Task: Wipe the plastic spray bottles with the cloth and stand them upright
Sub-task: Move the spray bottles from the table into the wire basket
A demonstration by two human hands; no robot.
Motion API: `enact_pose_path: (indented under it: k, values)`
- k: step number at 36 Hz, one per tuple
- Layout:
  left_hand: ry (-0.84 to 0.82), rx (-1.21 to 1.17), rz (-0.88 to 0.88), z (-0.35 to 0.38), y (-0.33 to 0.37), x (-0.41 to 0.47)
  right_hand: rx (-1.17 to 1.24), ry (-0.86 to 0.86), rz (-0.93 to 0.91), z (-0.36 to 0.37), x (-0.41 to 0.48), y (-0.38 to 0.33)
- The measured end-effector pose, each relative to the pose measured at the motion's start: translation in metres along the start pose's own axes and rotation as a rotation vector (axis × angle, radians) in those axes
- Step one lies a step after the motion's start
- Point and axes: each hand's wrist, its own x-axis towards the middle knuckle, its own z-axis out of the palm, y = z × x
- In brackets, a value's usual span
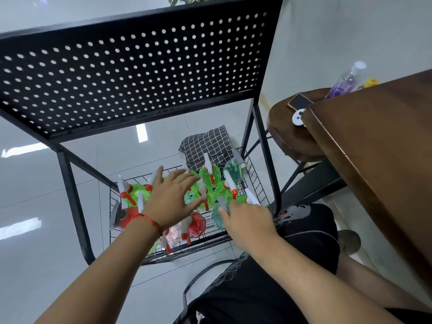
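Note:
Several plastic spray bottles stand in a black wire basket (198,247) on the lower level of a black metal rack: green ones (210,177), red ones (197,224) and a teal one (233,168), all with white and orange trigger heads. A black-and-white checked cloth (205,142) lies at the basket's far end. My left hand (170,199), with a red string bracelet on the wrist, hovers over the bottles with fingers spread. My right hand (247,217) reaches over the basket's right side, fingers near a white trigger head (252,198); whether it holds it is unclear.
The rack's perforated black top shelf (131,73) overhangs the basket. A brown wooden table (385,160) and a round stool (287,127) carrying a phone (300,102) are at the right. A purple-filled bottle (346,80) stands behind the table. The floor is glossy grey tile.

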Motion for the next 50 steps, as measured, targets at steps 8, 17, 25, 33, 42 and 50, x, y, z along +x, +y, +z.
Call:
enact_pose_path:
  k: [8, 17, 25, 33, 42, 50]
  values:
    - [0.069, -0.176, -0.110, -0.009, -0.056, -0.041, 0.233, -0.084, -0.214, -0.001, -0.005, -0.043]
    - [-0.128, -0.103, -0.014, 0.000, -0.060, -0.055, 0.227, -0.245, -0.239, 0.030, 0.004, -0.076]
    - [-0.103, -0.101, -0.102, 0.004, -0.057, -0.051, 0.139, -0.275, -0.286, 0.027, 0.008, -0.069]
    - [-0.105, -0.117, -0.133, 0.004, -0.053, -0.049, 0.145, -0.255, -0.313, 0.031, 0.008, -0.069]
    - [-0.090, -0.115, -0.085, 0.008, -0.055, -0.049, 0.224, 0.040, -0.275, -0.002, 0.047, -0.064]
    - [-0.067, -0.143, -0.094, 0.002, -0.052, -0.053, 0.068, 0.124, -0.287, -0.022, 0.112, -0.067]
